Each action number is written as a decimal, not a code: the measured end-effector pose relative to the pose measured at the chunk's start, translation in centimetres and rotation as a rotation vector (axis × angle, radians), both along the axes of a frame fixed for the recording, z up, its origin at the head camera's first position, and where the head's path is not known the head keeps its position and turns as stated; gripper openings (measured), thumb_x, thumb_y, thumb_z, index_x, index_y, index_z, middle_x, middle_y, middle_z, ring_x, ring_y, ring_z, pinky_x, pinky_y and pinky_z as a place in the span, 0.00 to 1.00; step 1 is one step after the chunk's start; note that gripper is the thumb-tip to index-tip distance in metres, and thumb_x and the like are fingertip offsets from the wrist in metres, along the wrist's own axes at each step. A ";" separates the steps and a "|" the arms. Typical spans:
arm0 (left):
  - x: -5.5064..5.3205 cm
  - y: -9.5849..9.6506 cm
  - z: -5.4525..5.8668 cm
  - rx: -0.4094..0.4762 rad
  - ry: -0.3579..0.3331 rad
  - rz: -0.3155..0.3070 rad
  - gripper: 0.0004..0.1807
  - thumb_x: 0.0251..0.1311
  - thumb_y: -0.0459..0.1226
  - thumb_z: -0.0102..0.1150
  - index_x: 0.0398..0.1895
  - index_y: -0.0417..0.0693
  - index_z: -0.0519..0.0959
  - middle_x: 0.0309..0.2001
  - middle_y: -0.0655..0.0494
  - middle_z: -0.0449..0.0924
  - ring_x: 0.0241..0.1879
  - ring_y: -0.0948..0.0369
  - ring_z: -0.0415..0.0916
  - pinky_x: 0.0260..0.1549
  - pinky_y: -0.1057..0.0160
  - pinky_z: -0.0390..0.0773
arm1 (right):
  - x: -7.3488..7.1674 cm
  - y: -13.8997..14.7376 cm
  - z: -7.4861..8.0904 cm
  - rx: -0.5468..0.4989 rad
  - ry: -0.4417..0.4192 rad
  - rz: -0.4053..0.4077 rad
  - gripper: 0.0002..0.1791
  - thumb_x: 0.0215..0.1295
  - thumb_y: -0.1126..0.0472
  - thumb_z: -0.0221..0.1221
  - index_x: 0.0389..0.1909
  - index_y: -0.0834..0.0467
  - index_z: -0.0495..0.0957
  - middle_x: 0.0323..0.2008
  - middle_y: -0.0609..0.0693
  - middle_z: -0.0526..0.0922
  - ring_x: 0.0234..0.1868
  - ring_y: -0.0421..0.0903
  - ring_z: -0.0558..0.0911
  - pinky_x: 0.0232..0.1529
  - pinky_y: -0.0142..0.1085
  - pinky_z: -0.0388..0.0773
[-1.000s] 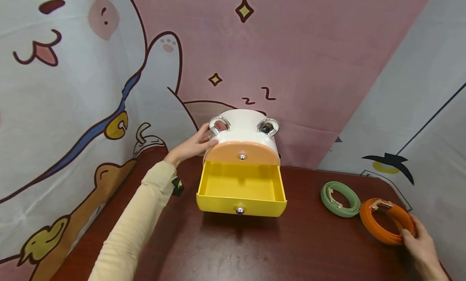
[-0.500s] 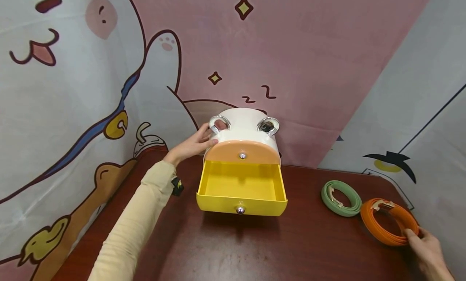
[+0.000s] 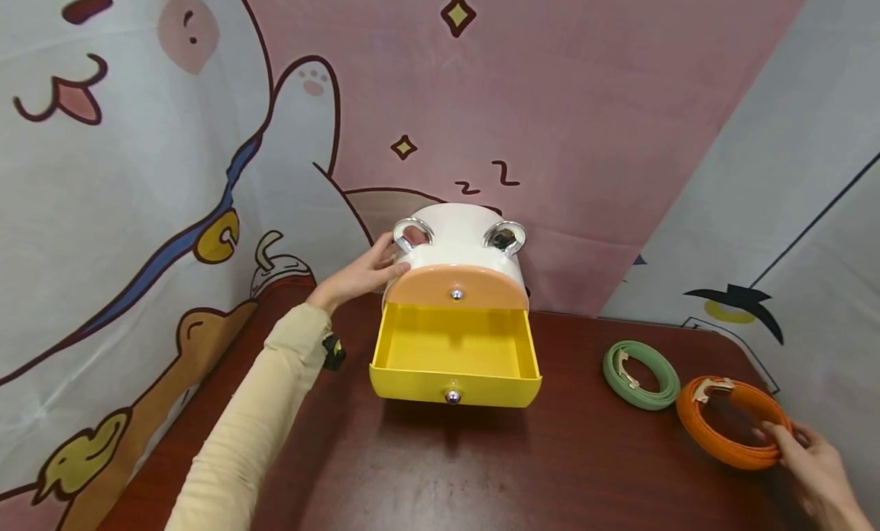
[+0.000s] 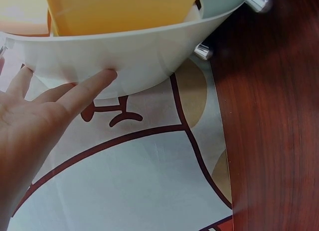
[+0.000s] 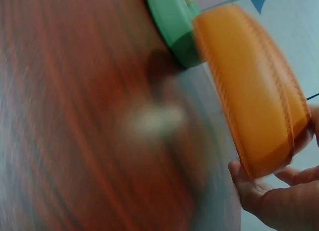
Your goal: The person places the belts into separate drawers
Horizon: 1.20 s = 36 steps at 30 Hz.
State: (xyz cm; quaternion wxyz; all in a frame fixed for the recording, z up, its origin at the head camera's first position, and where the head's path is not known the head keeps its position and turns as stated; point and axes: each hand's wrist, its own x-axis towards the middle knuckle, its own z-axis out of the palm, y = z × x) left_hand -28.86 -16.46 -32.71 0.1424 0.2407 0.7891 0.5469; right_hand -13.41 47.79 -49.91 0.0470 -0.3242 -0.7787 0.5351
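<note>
Between the thumb and fingers of the right hand (image 3: 816,466), the coiled orange belt (image 3: 718,445) is pinched by its near side, and just past it, away from those fingertips, lies a coiled green belt (image 3: 627,392) on the dark red table (image 3: 584,462). Well to the left of that grip, a yellow drawer (image 3: 412,386) juts out, below the left hand (image 3: 364,275), whose loosely straight fingers touch the side of the white cabinet (image 3: 459,237), and beyond these fingertips hangs the pink-and-white cartoon backdrop (image 3: 584,134).
</note>
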 end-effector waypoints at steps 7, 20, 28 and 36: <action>0.0 0.0 0.0 0.002 -0.009 -0.005 0.35 0.72 0.38 0.50 0.74 0.52 0.44 0.74 0.38 0.44 0.72 0.42 0.42 0.59 0.39 0.62 | 0.0 -0.3 0.8 -0.044 -0.012 -0.056 0.50 0.66 0.41 0.54 0.75 0.66 0.43 0.28 0.33 0.70 0.23 0.24 0.71 0.23 0.26 0.75; -1.2 -0.4 -1.3 0.008 -0.006 -0.009 0.35 0.72 0.38 0.50 0.74 0.53 0.43 0.74 0.38 0.45 0.72 0.43 0.46 0.59 0.40 0.63 | -0.7 -0.2 0.5 -0.269 0.042 -0.185 0.42 0.62 0.49 0.63 0.73 0.37 0.52 0.74 0.33 0.41 0.71 0.34 0.50 0.31 0.20 0.74; -2.1 -0.5 -2.2 0.004 0.008 0.001 0.36 0.71 0.41 0.52 0.75 0.59 0.43 0.74 0.43 0.46 0.72 0.46 0.47 0.58 0.41 0.64 | -1.0 -0.7 1.2 -0.300 0.134 -0.195 0.39 0.62 0.57 0.65 0.71 0.37 0.58 0.73 0.33 0.47 0.64 0.30 0.59 0.26 0.19 0.72; -1.9 -0.5 -2.1 0.017 0.016 -0.010 0.34 0.71 0.42 0.52 0.73 0.58 0.46 0.73 0.41 0.48 0.70 0.46 0.51 0.58 0.42 0.66 | -0.4 -1.4 2.5 -0.308 0.207 -0.088 0.38 0.59 0.55 0.68 0.68 0.39 0.62 0.73 0.34 0.46 0.69 0.31 0.53 0.28 0.21 0.76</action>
